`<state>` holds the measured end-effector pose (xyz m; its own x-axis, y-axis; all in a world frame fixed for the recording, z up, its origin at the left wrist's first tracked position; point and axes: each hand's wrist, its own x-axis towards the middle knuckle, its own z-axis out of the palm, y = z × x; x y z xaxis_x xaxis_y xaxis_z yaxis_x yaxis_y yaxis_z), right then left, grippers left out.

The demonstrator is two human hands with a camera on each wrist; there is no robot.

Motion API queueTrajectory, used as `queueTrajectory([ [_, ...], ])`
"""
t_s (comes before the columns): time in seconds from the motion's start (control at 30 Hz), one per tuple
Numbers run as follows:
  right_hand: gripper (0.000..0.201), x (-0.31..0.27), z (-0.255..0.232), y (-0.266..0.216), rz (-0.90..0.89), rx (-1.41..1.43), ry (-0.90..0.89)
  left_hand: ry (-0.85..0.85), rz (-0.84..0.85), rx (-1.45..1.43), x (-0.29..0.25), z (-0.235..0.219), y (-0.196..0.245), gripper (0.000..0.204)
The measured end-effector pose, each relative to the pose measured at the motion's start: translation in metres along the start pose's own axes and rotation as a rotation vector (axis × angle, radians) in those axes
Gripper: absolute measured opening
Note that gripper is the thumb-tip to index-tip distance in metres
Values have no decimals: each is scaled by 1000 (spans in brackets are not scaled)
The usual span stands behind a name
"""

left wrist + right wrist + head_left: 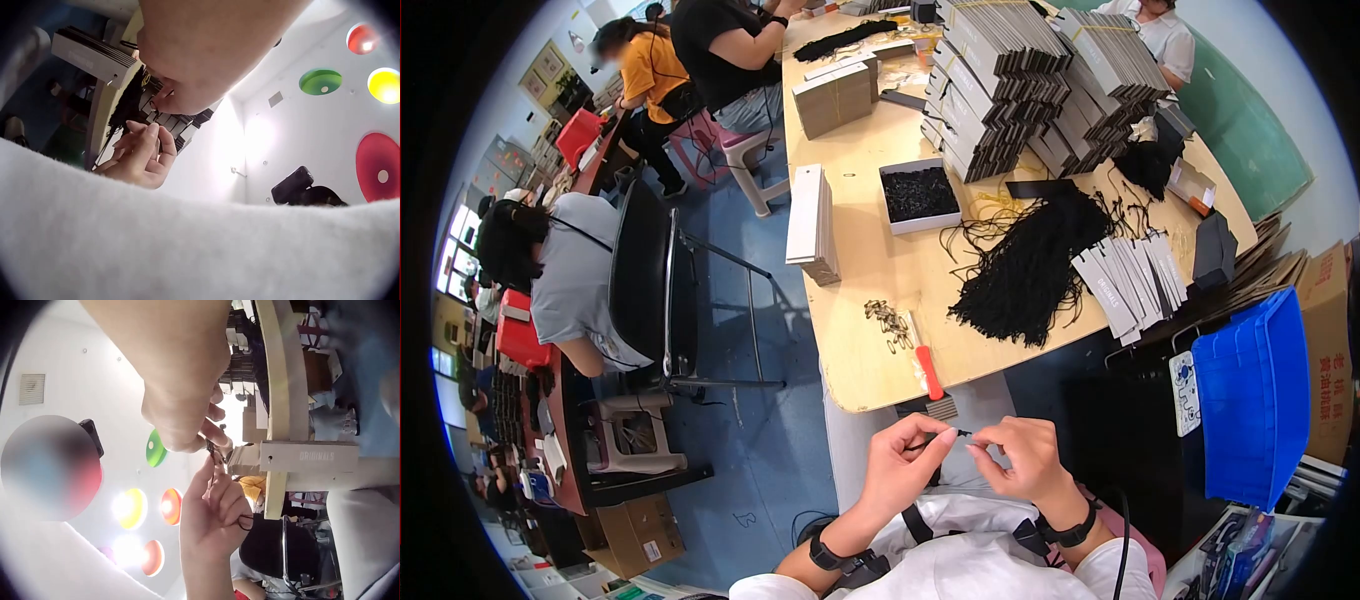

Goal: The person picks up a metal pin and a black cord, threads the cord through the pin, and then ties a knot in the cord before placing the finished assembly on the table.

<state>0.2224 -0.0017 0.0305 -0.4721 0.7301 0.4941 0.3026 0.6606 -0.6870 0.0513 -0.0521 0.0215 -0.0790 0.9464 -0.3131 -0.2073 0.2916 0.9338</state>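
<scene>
Over the lap, just in front of the table edge, my left hand [905, 462] pinches a thin black cord [963, 433] between thumb and forefinger. Opposite it, my right hand [1022, 458] pinches the cord's other side, fingertips close to the left ones. In the right wrist view a small dark knot or bunch of the cord [210, 446] shows between the fingertips, and a loop of it hangs by the left palm. Small detail of the knot is hidden by the fingers. In the left wrist view the right hand [147, 156] shows with curled fingers.
On the table [855, 370] lie a red-handled tool [928, 372], brass-coloured pins [887, 325], a heap of black cords [1040, 265], fanned grey tags [1130, 285], a white box of small black pieces [920, 195] and stacked tags [995, 90]. A blue bin [1250, 400] stands right.
</scene>
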Motion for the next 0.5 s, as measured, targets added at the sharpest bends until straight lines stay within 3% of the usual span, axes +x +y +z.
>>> queueTrajectory([
  [0.5, 14, 0, 6, 1, 6, -43, 32, -2, 2, 42, -3, 4, 13, 9],
])
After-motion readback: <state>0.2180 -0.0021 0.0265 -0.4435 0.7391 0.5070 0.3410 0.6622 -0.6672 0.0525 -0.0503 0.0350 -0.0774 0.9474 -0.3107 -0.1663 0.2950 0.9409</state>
